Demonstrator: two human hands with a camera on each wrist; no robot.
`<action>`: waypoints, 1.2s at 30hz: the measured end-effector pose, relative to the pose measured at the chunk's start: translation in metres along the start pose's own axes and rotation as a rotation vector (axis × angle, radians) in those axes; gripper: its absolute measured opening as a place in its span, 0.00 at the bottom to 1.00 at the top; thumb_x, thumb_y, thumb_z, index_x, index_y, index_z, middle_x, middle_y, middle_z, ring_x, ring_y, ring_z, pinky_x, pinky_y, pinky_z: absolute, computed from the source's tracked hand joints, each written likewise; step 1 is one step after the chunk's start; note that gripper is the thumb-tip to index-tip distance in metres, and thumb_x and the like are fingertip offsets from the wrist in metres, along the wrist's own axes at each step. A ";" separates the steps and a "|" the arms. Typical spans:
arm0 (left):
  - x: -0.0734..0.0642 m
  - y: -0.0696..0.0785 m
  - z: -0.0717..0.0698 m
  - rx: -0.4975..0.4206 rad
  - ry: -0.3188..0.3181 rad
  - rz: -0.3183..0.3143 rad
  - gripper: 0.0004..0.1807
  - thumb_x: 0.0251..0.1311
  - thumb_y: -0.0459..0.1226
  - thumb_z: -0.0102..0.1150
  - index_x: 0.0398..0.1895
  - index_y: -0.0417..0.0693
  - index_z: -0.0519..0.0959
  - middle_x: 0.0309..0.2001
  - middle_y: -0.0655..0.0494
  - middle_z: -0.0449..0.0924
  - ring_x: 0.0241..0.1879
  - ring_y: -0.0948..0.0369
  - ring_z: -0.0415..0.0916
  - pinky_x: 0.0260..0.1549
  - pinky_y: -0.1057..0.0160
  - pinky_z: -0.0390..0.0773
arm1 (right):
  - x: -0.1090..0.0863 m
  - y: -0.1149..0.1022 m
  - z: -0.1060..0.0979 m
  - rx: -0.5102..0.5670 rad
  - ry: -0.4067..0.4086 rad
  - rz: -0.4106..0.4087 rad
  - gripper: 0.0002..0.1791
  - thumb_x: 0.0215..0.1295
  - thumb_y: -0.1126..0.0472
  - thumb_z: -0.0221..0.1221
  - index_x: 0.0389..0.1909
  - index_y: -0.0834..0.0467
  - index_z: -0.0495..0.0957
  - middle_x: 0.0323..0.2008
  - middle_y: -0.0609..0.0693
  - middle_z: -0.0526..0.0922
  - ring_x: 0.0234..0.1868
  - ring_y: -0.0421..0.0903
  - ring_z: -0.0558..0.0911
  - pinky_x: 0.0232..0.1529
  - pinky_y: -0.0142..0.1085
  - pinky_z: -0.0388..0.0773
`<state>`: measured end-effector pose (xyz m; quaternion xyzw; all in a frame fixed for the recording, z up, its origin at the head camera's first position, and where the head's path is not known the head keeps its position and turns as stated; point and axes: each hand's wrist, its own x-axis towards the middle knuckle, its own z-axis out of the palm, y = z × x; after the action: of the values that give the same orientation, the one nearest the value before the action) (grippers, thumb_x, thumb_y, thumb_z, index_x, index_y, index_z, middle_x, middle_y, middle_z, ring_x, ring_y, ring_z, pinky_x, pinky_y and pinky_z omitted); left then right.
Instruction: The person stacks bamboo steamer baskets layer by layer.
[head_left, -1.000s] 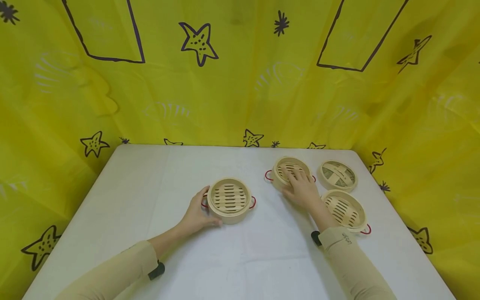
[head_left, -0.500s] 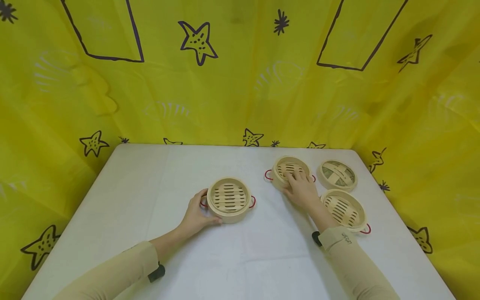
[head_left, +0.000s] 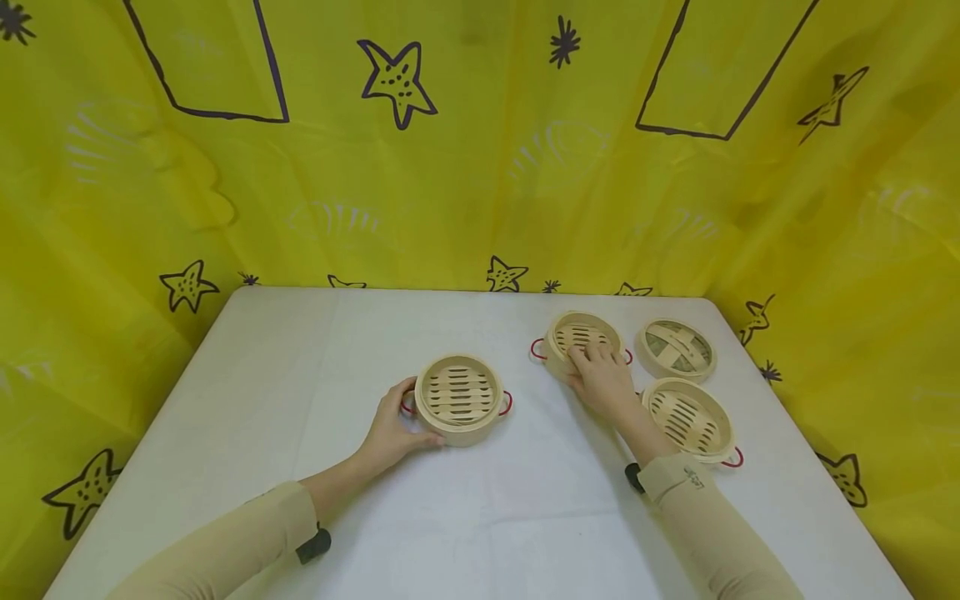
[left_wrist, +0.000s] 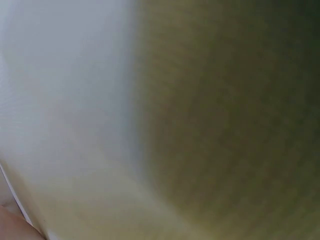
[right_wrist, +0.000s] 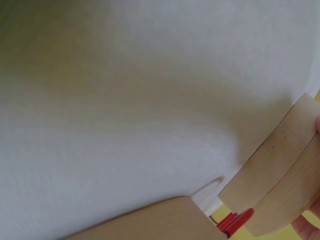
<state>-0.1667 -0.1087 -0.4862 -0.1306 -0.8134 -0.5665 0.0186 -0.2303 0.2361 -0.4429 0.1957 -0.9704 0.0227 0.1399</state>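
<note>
In the head view my left hand [head_left: 392, 429] holds a round bamboo steamer basket [head_left: 459, 396] by its left side, thumb along the front wall and fingers behind. This basket has a slatted base and red loop handles. Further back and to the right, my right hand [head_left: 603, 383] pinches the near rim of a second steamer basket [head_left: 581, 335], fingertips curled over inside the wall. The right wrist view shows the pale wall of that basket [right_wrist: 280, 160] with fingertips at its edge. Mostly white cloth and a blurred dark patch fill the left wrist view.
A third steamer basket [head_left: 690, 421] lies on the right beside my right forearm. Behind it rests a woven steamer lid [head_left: 678, 348]. Everything sits on a white-covered table [head_left: 487, 525], enclosed by a yellow curtain [head_left: 465, 183] with starfish drawings.
My right fingers, earlier spread over the inside of the back basket, have drawn in and curled onto its near rim. My left hand and all the baskets stay nearly where they were.
</note>
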 end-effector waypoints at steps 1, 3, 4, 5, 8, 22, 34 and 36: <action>0.000 0.000 0.000 0.005 0.000 -0.009 0.53 0.30 0.35 0.77 0.64 0.42 0.57 0.62 0.44 0.60 0.63 0.48 0.53 0.61 0.43 0.51 | 0.000 0.000 0.000 0.001 0.000 0.001 0.20 0.53 0.54 0.64 0.42 0.57 0.69 0.35 0.58 0.70 0.45 0.61 0.70 0.43 0.52 0.67; 0.000 0.001 0.000 0.017 -0.005 -0.028 0.53 0.30 0.37 0.77 0.64 0.43 0.57 0.63 0.46 0.60 0.63 0.49 0.53 0.62 0.44 0.51 | 0.000 -0.001 -0.001 0.004 0.000 0.004 0.19 0.53 0.55 0.65 0.41 0.58 0.69 0.35 0.58 0.70 0.45 0.60 0.70 0.43 0.52 0.67; 0.001 0.001 -0.001 0.022 -0.007 -0.034 0.54 0.30 0.38 0.77 0.64 0.44 0.57 0.63 0.46 0.60 0.63 0.49 0.52 0.62 0.45 0.51 | 0.000 -0.001 -0.001 0.006 -0.001 0.008 0.19 0.53 0.55 0.65 0.42 0.58 0.69 0.35 0.58 0.70 0.46 0.60 0.70 0.44 0.52 0.66; 0.001 0.000 -0.001 0.025 -0.006 -0.036 0.54 0.30 0.39 0.77 0.64 0.44 0.57 0.63 0.46 0.60 0.63 0.49 0.53 0.62 0.45 0.51 | 0.000 -0.001 -0.001 0.009 -0.003 0.010 0.19 0.53 0.56 0.65 0.42 0.58 0.69 0.36 0.58 0.71 0.46 0.60 0.70 0.44 0.52 0.66; 0.000 0.004 -0.002 0.023 -0.005 -0.026 0.53 0.29 0.38 0.77 0.64 0.43 0.58 0.62 0.45 0.61 0.63 0.48 0.54 0.61 0.43 0.51 | 0.000 -0.001 -0.002 0.011 -0.010 0.015 0.19 0.53 0.56 0.64 0.42 0.58 0.69 0.36 0.59 0.71 0.47 0.60 0.70 0.45 0.53 0.66; 0.002 -0.001 0.000 0.007 -0.001 -0.049 0.52 0.30 0.35 0.77 0.64 0.44 0.58 0.63 0.46 0.60 0.64 0.48 0.52 0.62 0.43 0.48 | 0.002 -0.003 -0.004 0.030 -0.074 0.021 0.18 0.58 0.57 0.61 0.47 0.56 0.69 0.39 0.59 0.70 0.50 0.61 0.69 0.48 0.52 0.65; -0.001 0.003 -0.001 0.040 0.011 -0.037 0.53 0.29 0.39 0.78 0.64 0.44 0.59 0.63 0.46 0.62 0.64 0.48 0.53 0.62 0.44 0.51 | 0.004 -0.018 -0.018 0.032 -0.078 -0.008 0.18 0.59 0.58 0.60 0.48 0.56 0.68 0.40 0.58 0.70 0.49 0.60 0.69 0.51 0.52 0.63; -0.001 0.004 0.000 0.043 0.018 -0.039 0.53 0.29 0.39 0.78 0.64 0.43 0.59 0.63 0.46 0.62 0.64 0.48 0.54 0.62 0.44 0.51 | 0.005 -0.021 -0.021 0.028 -0.064 -0.018 0.18 0.58 0.58 0.61 0.48 0.56 0.68 0.41 0.58 0.70 0.49 0.59 0.70 0.51 0.52 0.63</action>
<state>-0.1648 -0.1081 -0.4828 -0.1092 -0.8276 -0.5503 0.0176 -0.2216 0.2169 -0.4215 0.2071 -0.9721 0.0287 0.1062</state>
